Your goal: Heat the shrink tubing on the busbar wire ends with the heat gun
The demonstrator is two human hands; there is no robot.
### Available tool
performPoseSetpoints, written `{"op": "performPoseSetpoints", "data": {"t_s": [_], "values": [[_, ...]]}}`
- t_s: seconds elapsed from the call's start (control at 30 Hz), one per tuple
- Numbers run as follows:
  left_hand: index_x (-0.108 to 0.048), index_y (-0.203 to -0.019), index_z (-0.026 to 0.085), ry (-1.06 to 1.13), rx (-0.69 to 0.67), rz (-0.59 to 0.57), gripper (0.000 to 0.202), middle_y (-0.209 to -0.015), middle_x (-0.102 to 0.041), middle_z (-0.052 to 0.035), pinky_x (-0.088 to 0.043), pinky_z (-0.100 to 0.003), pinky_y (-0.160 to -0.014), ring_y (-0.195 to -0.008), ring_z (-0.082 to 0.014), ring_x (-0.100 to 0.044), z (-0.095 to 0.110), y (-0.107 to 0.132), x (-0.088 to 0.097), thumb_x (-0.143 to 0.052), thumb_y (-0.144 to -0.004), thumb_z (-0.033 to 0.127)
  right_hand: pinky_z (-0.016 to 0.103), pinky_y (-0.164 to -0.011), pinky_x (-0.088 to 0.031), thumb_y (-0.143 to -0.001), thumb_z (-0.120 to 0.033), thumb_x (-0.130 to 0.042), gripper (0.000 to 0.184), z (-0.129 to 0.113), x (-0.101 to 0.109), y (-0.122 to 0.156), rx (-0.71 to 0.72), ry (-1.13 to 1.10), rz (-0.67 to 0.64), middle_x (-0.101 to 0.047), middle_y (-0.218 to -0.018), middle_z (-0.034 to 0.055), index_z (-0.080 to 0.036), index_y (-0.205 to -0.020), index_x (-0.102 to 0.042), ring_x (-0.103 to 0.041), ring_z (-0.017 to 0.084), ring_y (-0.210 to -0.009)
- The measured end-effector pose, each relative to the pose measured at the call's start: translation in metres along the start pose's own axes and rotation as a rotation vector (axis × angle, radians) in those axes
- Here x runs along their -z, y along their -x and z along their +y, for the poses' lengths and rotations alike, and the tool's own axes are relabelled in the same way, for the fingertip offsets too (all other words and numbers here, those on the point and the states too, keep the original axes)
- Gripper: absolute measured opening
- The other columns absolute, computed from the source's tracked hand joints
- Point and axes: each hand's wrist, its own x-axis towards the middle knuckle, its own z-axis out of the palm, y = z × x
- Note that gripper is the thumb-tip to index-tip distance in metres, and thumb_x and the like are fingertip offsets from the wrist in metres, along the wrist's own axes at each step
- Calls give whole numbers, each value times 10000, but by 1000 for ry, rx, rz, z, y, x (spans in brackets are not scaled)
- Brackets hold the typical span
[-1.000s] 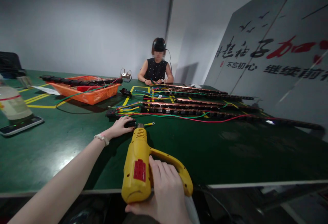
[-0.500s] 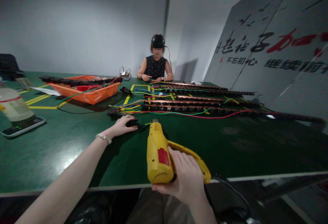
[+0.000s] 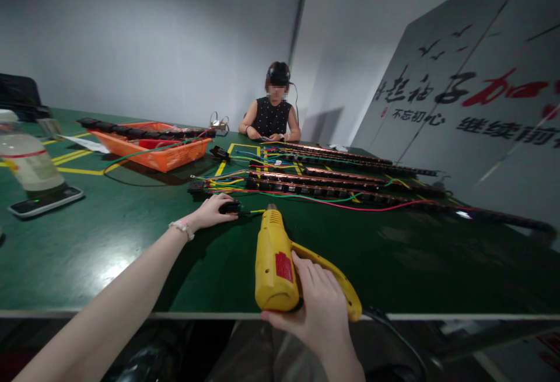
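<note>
A yellow heat gun (image 3: 275, 271) with a red label is gripped around its handle by my right hand (image 3: 321, 300). Its metal nozzle points away from me, close to a yellow-green wire (image 3: 257, 212). That wire runs from a small black connector (image 3: 230, 207), which my left hand (image 3: 214, 211) grips near the table top. Just beyond my left hand lies a black block (image 3: 199, 188) with several coloured wires. Long black strips with copper bars (image 3: 315, 184) stretch off to the right behind the nozzle.
An orange basket (image 3: 168, 159) holding more black strips stands at the back left. A bottle (image 3: 32, 163) and a phone (image 3: 48, 202) are at the left. Across the green table (image 3: 420, 265), a person (image 3: 273, 115) works with both hands. A black cord (image 3: 394, 326) trails from the heat gun.
The view has shifted slightly, so the background sits a little further right. Both hands keep their grips, and the nozzle remains close to the wire.
</note>
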Motion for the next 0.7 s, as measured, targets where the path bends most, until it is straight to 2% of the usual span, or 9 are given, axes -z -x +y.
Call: {"op": "performPoseSetpoints", "data": {"t_s": [0.23, 0.4, 0.53, 0.7], "values": [[-645, -1113, 182, -18, -33, 11, 572, -1173, -583, -106, -414, -392, -960, -1075, -268, -537, -1, -1, 0, -600, -724, 598, 401, -795, -425, -461, -825, -634, 1031, -33, -11, 3, -23, -79, 4, -618, -999, 100, -137, -1219, -520, -558, 271, -860], [-625, -1126, 157, 17, -42, 23, 491, -1151, -595, -116, -412, -403, -978, -1072, -266, -543, -7, -3, -2, -604, -739, 459, 384, -762, -453, -331, -821, -687, 1060, -54, -12, 2, 18, -141, 11, -635, -935, 64, -152, -1145, -570, -570, 245, -803], [-615, -1139, 154, 39, -57, 21, 468, -1169, -585, -116, -398, -426, -1000, -1095, -271, -528, -8, -3, -2, -620, -712, 347, 383, -749, -459, -300, -808, -703, 1070, -58, -12, 4, 15, -164, 9, -640, -934, 50, -160, -1140, -572, -573, 236, -788], [-662, -1071, 168, -16, -80, 45, 391, -1093, -574, -105, -407, -446, -983, -1069, -274, -511, -4, -1, 2, -627, -703, 295, 393, -788, -441, -361, -915, -560, 1100, -56, -24, 10, 18, -207, 52, -644, -974, 61, -164, -1165, -562, -575, 246, -828]]}}
